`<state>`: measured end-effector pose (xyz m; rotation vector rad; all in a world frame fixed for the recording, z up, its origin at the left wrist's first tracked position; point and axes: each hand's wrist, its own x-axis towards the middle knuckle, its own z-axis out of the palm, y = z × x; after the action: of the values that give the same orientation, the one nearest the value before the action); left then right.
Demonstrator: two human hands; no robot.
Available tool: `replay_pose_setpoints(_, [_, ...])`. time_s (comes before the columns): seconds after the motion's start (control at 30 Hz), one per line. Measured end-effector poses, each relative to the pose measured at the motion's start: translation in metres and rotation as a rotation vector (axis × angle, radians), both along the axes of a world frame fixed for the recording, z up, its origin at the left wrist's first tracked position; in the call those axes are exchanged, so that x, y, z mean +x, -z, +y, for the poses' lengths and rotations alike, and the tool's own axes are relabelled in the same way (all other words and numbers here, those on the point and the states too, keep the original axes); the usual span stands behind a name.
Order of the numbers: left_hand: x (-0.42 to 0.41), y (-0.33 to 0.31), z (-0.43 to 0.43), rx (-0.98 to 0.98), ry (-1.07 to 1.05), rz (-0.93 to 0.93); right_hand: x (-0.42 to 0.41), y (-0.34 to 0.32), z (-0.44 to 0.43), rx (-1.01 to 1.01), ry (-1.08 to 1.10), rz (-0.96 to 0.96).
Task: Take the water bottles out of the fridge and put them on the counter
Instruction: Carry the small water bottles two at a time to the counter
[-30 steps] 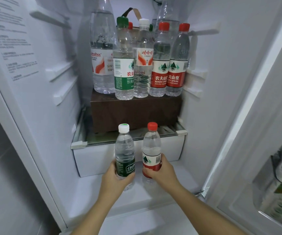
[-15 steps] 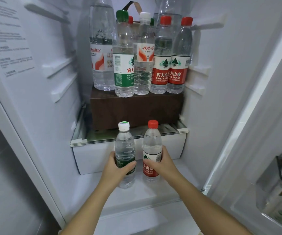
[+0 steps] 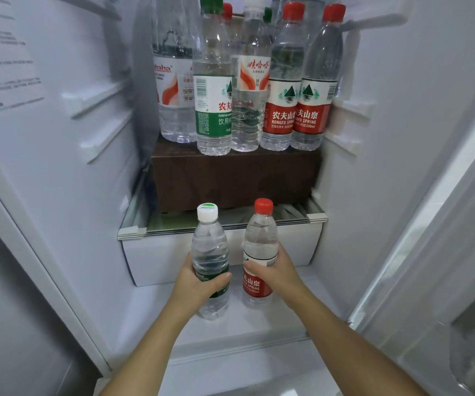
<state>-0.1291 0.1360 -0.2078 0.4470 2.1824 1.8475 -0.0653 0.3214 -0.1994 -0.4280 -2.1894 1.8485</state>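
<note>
Since a second ago the right hand (image 3: 276,274) has slid higher on its red-capped bottle (image 3: 260,241), so the red label now shows below the grip. Both held bottles stay in much the same spot, below and in front of the brown box (image 3: 236,178).

As a judgement, the task is at an early stage. Two bottles are in hand but have not left the fridge (image 3: 387,167), and the tabletop is out of view, so I cannot tell whether any bottle stands there yet. On top of the brown box a front row of bottles (image 3: 280,90) waits untouched, with more caps showing behind it.

The left hand (image 3: 194,284) holds the white-capped bottle (image 3: 210,244) upright, its fingers (image 3: 219,279) wrapped round the green label at mid-body. The right hand's fingers close round the upper edge of the red-capped bottle's label. Both bottles stand side by side, close together but apart, and well below the box.
</note>
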Motion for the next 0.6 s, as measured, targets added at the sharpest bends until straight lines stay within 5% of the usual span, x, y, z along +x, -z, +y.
replay_pose_setpoints(0.33, [0.007,0.004,0.007,0.026,-0.098,0.032,0.003,0.001,-0.006,-0.005,0.056,0.025])
replay_pose_setpoints(0.6, [0.006,0.003,0.002,0.03,-0.064,0.102,0.031,0.004,-0.034,0.061,0.343,0.108])
